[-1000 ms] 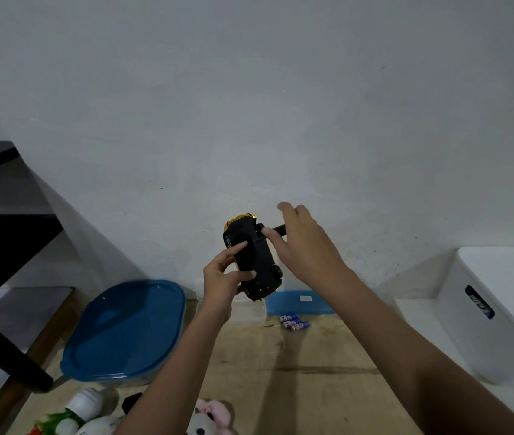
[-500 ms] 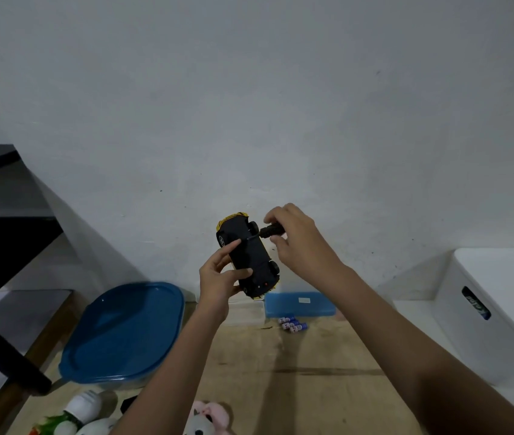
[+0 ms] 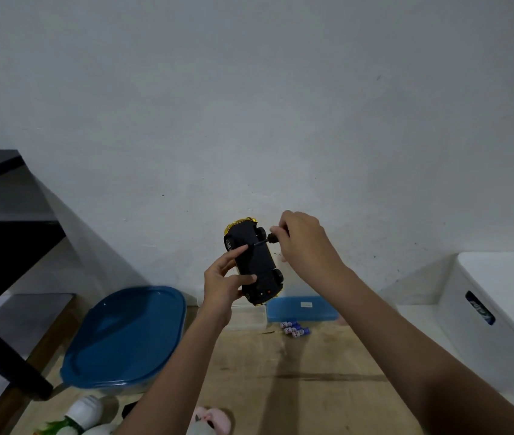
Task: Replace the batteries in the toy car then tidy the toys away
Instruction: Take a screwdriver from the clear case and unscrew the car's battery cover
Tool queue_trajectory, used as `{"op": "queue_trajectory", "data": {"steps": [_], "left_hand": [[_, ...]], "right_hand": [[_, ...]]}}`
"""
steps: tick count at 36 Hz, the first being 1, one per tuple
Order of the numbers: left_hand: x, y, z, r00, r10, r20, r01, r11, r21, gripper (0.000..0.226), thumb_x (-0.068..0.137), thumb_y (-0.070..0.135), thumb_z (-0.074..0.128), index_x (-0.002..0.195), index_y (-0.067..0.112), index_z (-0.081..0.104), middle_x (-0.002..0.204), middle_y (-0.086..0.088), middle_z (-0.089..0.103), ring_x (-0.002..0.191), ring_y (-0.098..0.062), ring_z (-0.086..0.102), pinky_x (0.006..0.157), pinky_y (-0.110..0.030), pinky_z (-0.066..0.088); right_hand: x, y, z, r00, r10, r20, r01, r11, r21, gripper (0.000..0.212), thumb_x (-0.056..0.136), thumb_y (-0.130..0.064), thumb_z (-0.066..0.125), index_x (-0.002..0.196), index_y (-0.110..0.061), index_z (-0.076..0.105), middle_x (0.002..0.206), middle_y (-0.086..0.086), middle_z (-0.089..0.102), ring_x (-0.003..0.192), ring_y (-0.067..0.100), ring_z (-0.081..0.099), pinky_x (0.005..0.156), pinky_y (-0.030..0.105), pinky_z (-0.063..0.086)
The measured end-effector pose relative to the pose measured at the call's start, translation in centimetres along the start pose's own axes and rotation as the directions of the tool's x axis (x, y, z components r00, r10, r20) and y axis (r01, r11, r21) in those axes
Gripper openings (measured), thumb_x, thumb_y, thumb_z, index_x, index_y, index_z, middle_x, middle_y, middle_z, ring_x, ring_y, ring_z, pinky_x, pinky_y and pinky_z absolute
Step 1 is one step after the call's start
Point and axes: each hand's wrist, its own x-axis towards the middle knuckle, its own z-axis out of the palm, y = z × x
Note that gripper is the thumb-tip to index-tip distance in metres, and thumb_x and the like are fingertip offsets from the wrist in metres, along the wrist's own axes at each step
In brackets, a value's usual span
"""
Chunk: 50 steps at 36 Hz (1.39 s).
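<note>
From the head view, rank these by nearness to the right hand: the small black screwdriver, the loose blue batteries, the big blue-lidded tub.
Measured from the right hand:
1. Small black screwdriver: in its grip, tip against the upturned toy car.
2. Loose blue batteries: on the wooden floor below the hand.
3. Big blue-lidded tub: far off at lower left.

Both forearms are bare from the bottom edge of the view up to the wrists, with no sleeve, watch, band or glove on them. The left hand (image 3: 222,285) and right hand (image 3: 304,243) are bare too, fingers ringless, with short, unpainted nails.
</note>
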Motion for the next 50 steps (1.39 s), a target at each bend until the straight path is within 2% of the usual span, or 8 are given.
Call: {"op": "queue_trajectory", "data": {"steps": [4,8,15,20,26,33,42,50], "left_hand": [[0.0,0.0,-0.1,1.000,0.007,0.010,-0.006,1.000,-0.011,0.060,0.071,-0.022,0.062,0.106,0.026,0.065,0.107,-0.006,0.061,0.104,-0.031,0.059,0.068,-0.039,0.058],[0.1,0.1,-0.2,0.999,0.020,0.045,-0.019,1.000,-0.012,0.064,0.072,-0.021,0.063,0.110,0.030,0.064,0.114,-0.009,0.059,0.105,-0.029,0.059,0.072,-0.042,0.058],[0.3,-0.2,-0.4,0.999,0.024,0.021,-0.024,1.000,-0.006,0.065,0.070,-0.023,0.062,0.109,0.029,0.065,0.113,-0.010,0.059,0.105,-0.030,0.059,0.071,-0.043,0.059],[0.2,-0.3,-0.4,1.000,0.022,0.010,-0.022,1.000,-0.018,0.064,0.071,-0.023,0.060,0.108,0.029,0.064,0.111,-0.010,0.060,0.103,-0.031,0.060,0.068,-0.041,0.058],[0.2,-0.4,-0.4,1.000,0.010,0.003,-0.010,1.000,-0.028,0.064,0.070,-0.023,0.060,0.108,0.027,0.065,0.110,-0.011,0.060,0.103,-0.033,0.060,0.067,-0.042,0.058],[0.3,-0.4,-0.3,1.000,0.010,-0.028,-0.011,0.999,-0.037,0.064,0.070,-0.025,0.059,0.105,0.029,0.066,0.109,-0.009,0.061,0.102,-0.031,0.060,0.066,-0.041,0.058],[0.4,-0.5,-0.6,0.999,0.018,-0.047,-0.019,0.999,-0.029,0.065,0.070,-0.025,0.058,0.107,0.029,0.065,0.114,-0.011,0.060,0.105,-0.033,0.059,0.066,-0.041,0.058],[0.2,-1.2,-1.5,0.998,0.001,-0.061,-0.002,1.000,-0.012,0.066,0.072,-0.025,0.056,0.104,0.032,0.064,0.115,-0.011,0.060,0.107,-0.034,0.058,0.065,-0.039,0.055]], "right_hand": [[-0.1,0.1,0.1,0.993,-0.118,0.022,0.115,0.987,0.112,0.016,0.089,0.000,0.053,0.096,-0.008,0.064,0.101,0.005,0.050,0.088,0.020,0.057,0.079,0.033,0.052],[-0.1,-0.1,0.3,1.000,0.000,0.013,-0.001,0.999,0.050,0.029,0.097,-0.026,0.045,0.119,-0.009,0.053,0.110,0.008,0.049,0.097,0.022,0.054,0.078,0.028,0.045],[0.0,0.2,0.4,0.992,-0.126,0.021,0.124,0.987,0.100,0.021,0.090,0.001,0.052,0.101,-0.008,0.066,0.105,0.008,0.051,0.094,0.021,0.056,0.079,0.024,0.047],[-0.1,0.0,0.4,0.998,0.015,0.067,-0.015,1.000,-0.008,0.031,0.098,-0.029,0.042,0.114,-0.006,0.054,0.107,0.010,0.050,0.091,0.026,0.057,0.080,0.035,0.048],[-0.1,0.1,0.6,0.996,-0.084,0.019,0.082,0.994,0.073,0.020,0.093,-0.005,0.050,0.109,-0.007,0.062,0.108,0.009,0.050,0.095,0.020,0.055,0.077,0.021,0.044],[-0.1,-0.1,0.7,0.999,0.032,0.038,-0.032,0.999,-0.010,0.030,0.098,-0.025,0.041,0.102,-0.002,0.058,0.093,0.008,0.049,0.088,0.024,0.055,0.074,0.036,0.052],[-0.2,0.8,1.3,0.990,-0.142,-0.024,0.144,0.979,0.147,0.020,0.088,0.004,0.052,0.097,-0.007,0.066,0.101,0.003,0.048,0.088,0.014,0.051,0.074,0.018,0.046],[-1.2,3.5,1.0,0.971,-0.006,-0.238,0.102,0.914,0.393,0.017,0.082,0.003,0.060,0.094,-0.008,0.066,0.096,0.001,0.056,0.082,-0.001,0.056,0.070,0.002,0.044]]}}
